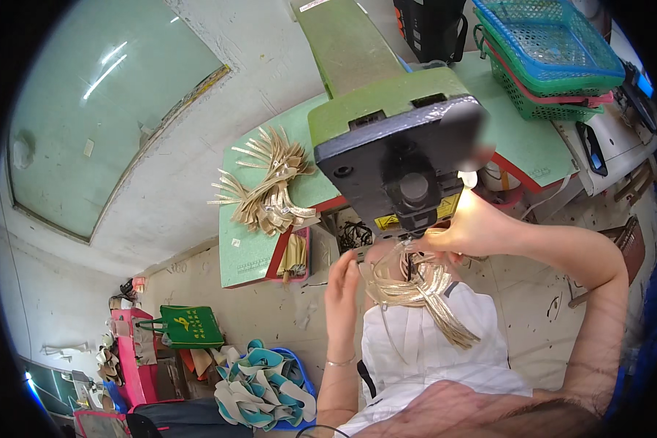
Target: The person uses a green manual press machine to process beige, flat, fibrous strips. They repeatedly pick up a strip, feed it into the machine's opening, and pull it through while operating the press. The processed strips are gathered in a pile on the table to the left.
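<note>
A pale wall (175,139) is rising on the left, with a large greenish pane (102,102) set in it, and a tiled floor (263,321) is spreading below. A pale green table (244,266) with red edging is carrying a green and black machine (387,102). Stacked plastic baskets (555,55) are standing at the table's far right, while a blue basket (304,369) of white and teal pieces is sitting on the floor at lower left. The right arm is bending sharply at the elbow, and the right hand (471,230) is reaching inward to the machine's lower end. Its fingers are curling close together there; whether they are gripping a strip, I cannot tell. The left forearm is standing nearly upright, and the left hand (341,285) is pointing its fingers upward just left of the strips; its hold, too, I cannot tell. A bunch of shiny gold strips (438,292) is showing beneath the machine head, over the person's white garment (431,350). More gold strips (270,190) are lying heaped on the table, left of the machine.
</note>
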`<action>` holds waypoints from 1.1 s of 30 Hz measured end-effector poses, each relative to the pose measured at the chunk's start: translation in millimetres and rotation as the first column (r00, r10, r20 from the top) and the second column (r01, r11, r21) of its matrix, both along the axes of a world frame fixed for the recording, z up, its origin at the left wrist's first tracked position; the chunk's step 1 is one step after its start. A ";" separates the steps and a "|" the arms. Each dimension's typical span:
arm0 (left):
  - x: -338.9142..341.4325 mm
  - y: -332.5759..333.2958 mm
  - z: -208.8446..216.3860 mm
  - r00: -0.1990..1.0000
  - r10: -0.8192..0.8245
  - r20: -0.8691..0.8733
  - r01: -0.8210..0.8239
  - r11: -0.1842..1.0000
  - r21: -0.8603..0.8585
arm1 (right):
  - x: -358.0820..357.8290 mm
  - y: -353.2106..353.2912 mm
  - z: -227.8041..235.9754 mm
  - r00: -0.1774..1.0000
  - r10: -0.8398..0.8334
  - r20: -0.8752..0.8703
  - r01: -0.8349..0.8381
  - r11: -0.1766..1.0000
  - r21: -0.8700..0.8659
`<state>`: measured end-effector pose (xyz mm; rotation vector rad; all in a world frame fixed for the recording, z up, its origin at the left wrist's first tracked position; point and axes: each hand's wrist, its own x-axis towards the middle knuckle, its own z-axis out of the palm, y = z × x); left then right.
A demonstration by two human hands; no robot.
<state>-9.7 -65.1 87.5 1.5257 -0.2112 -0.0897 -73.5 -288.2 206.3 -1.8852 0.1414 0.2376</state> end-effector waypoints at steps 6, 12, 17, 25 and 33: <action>3.3 -34.2 32.9 0.860 -0.482 0.169 0.421 0.856 0.299 | 7.7 -9.2 25.5 0.977 0.056 -0.205 -0.095 0.978 -0.184; -20.5 -31.4 16.4 0.971 -0.237 -0.019 0.235 0.970 -0.059 | -2.4 -29.5 6.2 0.959 0.101 -0.266 -0.088 0.994 0.060; -37.6 -11.0 13.6 0.987 -0.107 -0.117 0.089 0.985 -0.150 | -0.4 -5.6 -31.5 0.984 0.042 -0.171 0.014 0.949 0.314; 115.9 53.8 64.5 0.886 0.151 0.439 -0.317 0.887 0.336 | -12.1 20.8 -141.0 0.993 0.110 0.032 -0.103 0.981 -0.167; 342.3 34.7 -23.6 0.710 -0.336 0.619 -0.259 0.692 0.673 | -14.7 125.3 -313.6 0.931 0.224 0.290 0.002 0.788 -0.615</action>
